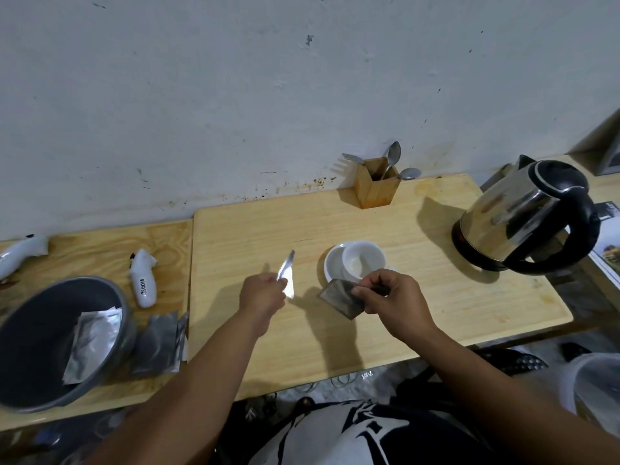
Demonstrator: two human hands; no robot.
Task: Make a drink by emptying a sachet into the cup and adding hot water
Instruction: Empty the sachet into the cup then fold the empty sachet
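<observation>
A white cup point(363, 260) sits on a white saucer point(332, 263) in the middle of the wooden table point(436, 297); something pale lies in the cup's bottom. My right hand point(392, 297) pinches a silver sachet point(339, 298) just in front of the saucer. My left hand point(261, 297) holds a thin shiny torn-off strip point(287, 273) raised to the left of the cup. A steel kettle point(523, 216) with a black handle stands at the table's right.
A wooden holder point(375, 187) with spoons and a fork stands at the wall. On the left table are a grey bowl point(30, 347) holding sachets, more sachets point(157, 344) beside it, and two white handheld devices point(142, 280).
</observation>
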